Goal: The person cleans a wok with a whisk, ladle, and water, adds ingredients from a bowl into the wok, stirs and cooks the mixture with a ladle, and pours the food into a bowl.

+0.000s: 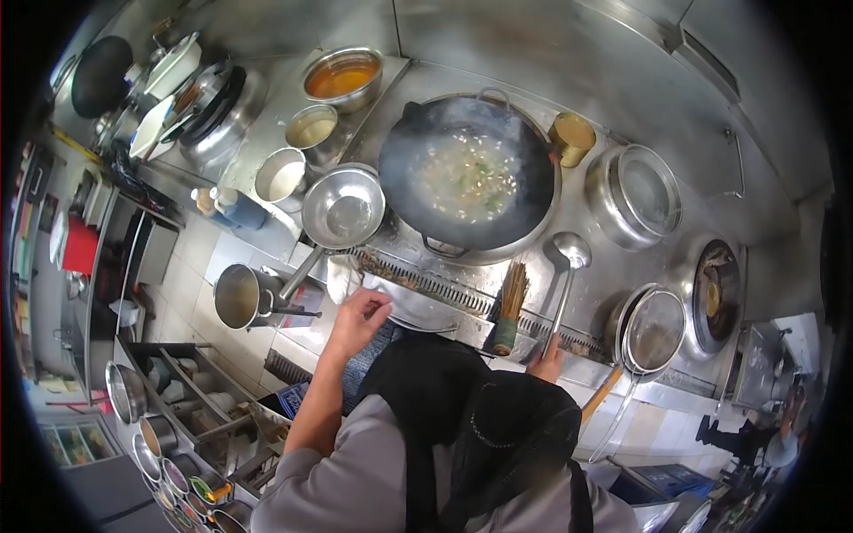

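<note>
My left hand (360, 320) hangs at the stove's front edge, fingers curled together, below the handle of a metal pan (344, 208) and beside a white cloth (341, 277). Whether anything is between its fingers is too small to tell. My right hand (546, 359) grips the handle of a metal ladle (571, 250), whose bowl rests on the stove top right of the wok. Steam rises from the large black wok (400, 178), which holds liquid with white and green pieces. A bamboo brush (510, 311) lies between my hands, nearer the right.
Bowls of orange (342, 78) and pale liquid stand at the back left. A tin (573, 138), a steel pot (613, 191) and a strainer (654, 329) are to the right. A pot (238, 297) sits lower left. Another person (782, 446) shows at the far right.
</note>
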Demonstrator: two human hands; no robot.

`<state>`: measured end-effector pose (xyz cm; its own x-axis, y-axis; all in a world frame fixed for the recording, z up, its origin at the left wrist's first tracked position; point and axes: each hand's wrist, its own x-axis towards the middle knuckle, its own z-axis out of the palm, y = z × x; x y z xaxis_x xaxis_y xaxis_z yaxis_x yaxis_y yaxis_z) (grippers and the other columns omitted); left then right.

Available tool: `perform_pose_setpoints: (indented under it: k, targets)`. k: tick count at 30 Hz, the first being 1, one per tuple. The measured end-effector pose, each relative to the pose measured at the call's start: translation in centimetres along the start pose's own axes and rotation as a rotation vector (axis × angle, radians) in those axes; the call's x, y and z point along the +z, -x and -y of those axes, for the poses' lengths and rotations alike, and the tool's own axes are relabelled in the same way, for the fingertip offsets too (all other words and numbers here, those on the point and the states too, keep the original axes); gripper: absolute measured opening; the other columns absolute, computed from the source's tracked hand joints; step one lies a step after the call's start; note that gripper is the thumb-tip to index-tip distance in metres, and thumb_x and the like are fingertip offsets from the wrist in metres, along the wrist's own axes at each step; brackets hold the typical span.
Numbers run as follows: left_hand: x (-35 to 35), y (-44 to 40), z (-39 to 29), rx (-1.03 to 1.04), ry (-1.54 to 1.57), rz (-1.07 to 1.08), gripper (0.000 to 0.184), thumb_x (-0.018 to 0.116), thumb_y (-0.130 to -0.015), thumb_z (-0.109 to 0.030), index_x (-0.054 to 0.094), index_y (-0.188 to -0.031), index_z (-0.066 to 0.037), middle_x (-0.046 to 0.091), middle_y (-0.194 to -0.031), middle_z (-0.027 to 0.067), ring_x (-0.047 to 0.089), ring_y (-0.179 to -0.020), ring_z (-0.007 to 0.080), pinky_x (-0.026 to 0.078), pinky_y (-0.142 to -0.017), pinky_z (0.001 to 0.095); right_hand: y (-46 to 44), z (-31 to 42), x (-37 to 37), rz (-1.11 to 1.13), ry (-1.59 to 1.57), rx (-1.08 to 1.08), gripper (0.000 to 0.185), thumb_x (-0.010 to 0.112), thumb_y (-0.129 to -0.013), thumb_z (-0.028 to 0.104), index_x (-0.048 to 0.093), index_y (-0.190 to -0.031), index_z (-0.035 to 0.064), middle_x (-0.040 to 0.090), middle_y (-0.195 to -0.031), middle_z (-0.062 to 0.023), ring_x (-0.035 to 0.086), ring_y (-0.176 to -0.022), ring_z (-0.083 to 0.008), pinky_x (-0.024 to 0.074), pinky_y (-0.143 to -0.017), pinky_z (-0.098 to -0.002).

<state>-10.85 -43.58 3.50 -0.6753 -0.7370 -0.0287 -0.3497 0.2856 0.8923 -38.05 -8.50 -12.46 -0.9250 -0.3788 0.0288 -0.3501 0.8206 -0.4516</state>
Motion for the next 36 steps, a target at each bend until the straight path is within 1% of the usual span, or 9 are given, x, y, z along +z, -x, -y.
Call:
perform_pose_setpoints:
  k: [5, 12, 23, 24, 26, 29, 30, 32, 36]
  targets:
    - [-2.6, -1.2, -11.4, 0.299, 0.46, 0.213, 0.015, 0.073, -0.096, -0.009, 0.07, -0.108, 0.001, 0.067, -0.102, 0.0092, 0.067, -0.092, 0.0237, 0.055, -0.08, 0.0376, 0.1, 1.1, 1.6, 0.057, -0.063, -0.016, 0.074, 0.068, -0.093, 0.008, 0.038, -0.16, 0.0119, 0.053, -0.121, -0.0271, 0.062, -0.105, -0.0469, 0.0524, -0.088, -0.052]
    - [-7.7, -2.0, -21.4, 0.959, 1.38, 1.085, 0.038, 0.082, -0.092, -0.019, 0.071, -0.121, 0.004, 0.074, -0.118, 0.0185, 0.064, -0.089, 0.0271, 0.052, -0.078, 0.0374, 3.7, 3.4, -5.0, 0.177, -0.178, -0.049, 0.045, 0.075, -0.092, 0.013, 0.066, -0.135, 0.0041, 0.061, -0.11, -0.0219, 0.066, -0.091, -0.0316, 0.0568, -0.083, -0.0425]
    - [-17.9, -0.8, -19.6, 0.885, 1.542, 1.465, 0.021, 0.075, -0.098, -0.031, 0.076, -0.107, -0.013, 0.062, -0.095, 0.006, 0.059, -0.073, 0.0179, 0.045, -0.064, 0.0353, 27.5, 15.3, -6.3, 0.306, -0.486, 0.51, 0.041, 0.072, -0.096, 0.013, 0.068, -0.136, 0.0037, 0.07, -0.104, -0.0093, 0.063, -0.09, -0.0172, 0.0535, -0.082, -0.0338]
    - [-17.6, -3.2, -24.5, 1.188, 1.065, 2.206, 0.046, 0.075, -0.096, -0.039, 0.065, -0.128, -0.008, 0.064, -0.116, 0.014, 0.063, -0.096, 0.0294, 0.047, -0.086, 0.0368, 28.9, 17.5, -7.3, 0.316, -0.516, 0.499, 0.04, 0.072, -0.097, 0.012, 0.068, -0.136, 0.0038, 0.069, -0.1, -0.0058, 0.062, -0.088, -0.0134, 0.0516, -0.079, -0.0304]
    - [-17.2, -4.1, -25.2, 1.441, 0.317, 2.841, 0.072, 0.075, -0.095, -0.047, 0.054, -0.15, -0.004, 0.066, -0.137, 0.022, 0.067, -0.118, 0.0409, 0.05, -0.109, 0.0382, 30.5, 21.1, -9.2, 0.337, -0.525, 0.549, 0.04, 0.072, -0.098, 0.013, 0.068, -0.136, 0.0035, 0.069, -0.099, -0.0051, 0.062, -0.087, -0.0125, 0.0508, -0.078, -0.0292]
    - [-15.4, -0.9, -16.8, 1.853, 1.525, 2.029, 0.064, 0.072, -0.097, -0.039, 0.057, -0.145, 0.001, 0.066, -0.135, 0.0227, 0.069, -0.115, 0.0384, 0.053, -0.104, 0.0352, 34.1, 23.9, -11.9, 0.362, -0.604, 0.631, 0.042, 0.071, -0.1, 0.013, 0.065, -0.139, 0.0003, 0.069, -0.098, -0.0028, 0.061, -0.082, -0.01, 0.0491, -0.075, -0.0263]
    - [-16.8, 0.8, -15.0, 1.367, 1.631, 1.803, 0.044, 0.074, -0.097, -0.037, 0.067, -0.126, -0.004, 0.065, -0.115, 0.0151, 0.065, -0.094, 0.0291, 0.05, -0.084, 0.0354, 35.5, 24.8, -13.0, 0.346, -0.795, 0.678, 0.043, 0.07, -0.1, 0.012, 0.063, -0.14, -0.0017, 0.069, -0.099, -0.0031, 0.061, -0.082, -0.0097, 0.0494, -0.076, -0.0262]
    - [-16.4, 1.4, -12.5, 0.878, 1.527, 1.541, 0.033, 0.081, -0.094, -0.035, 0.077, -0.107, -0.005, 0.065, -0.098, 0.0095, 0.064, -0.077, 0.0229, 0.049, -0.065, 0.0367, 38.3, 26.2, -16.0, 0.392, -1.031, 0.739, 0.045, 0.068, -0.102, 0.011, 0.059, -0.143, -0.0049, 0.07, -0.101, -0.0034, 0.062, -0.086, -0.009, 0.0507, -0.079, -0.0255]
    - [-12.9, 3.8, -6.9, 0.812, 0.785, 1.565, 0.043, 0.076, -0.092, -0.008, 0.064, -0.133, -0.004, 0.065, -0.125, 0.015, 0.063, -0.114, 0.0316, 0.051, -0.098, 0.0418, 45.6, 27.6, -18.9, 0.397, -1.389, 0.809, 0.05, 0.068, -0.103, 0.021, 0.057, -0.141, -0.0101, 0.073, -0.12, -0.0127, 0.07, -0.11, -0.0203, 0.0535, -0.099, -0.0325]
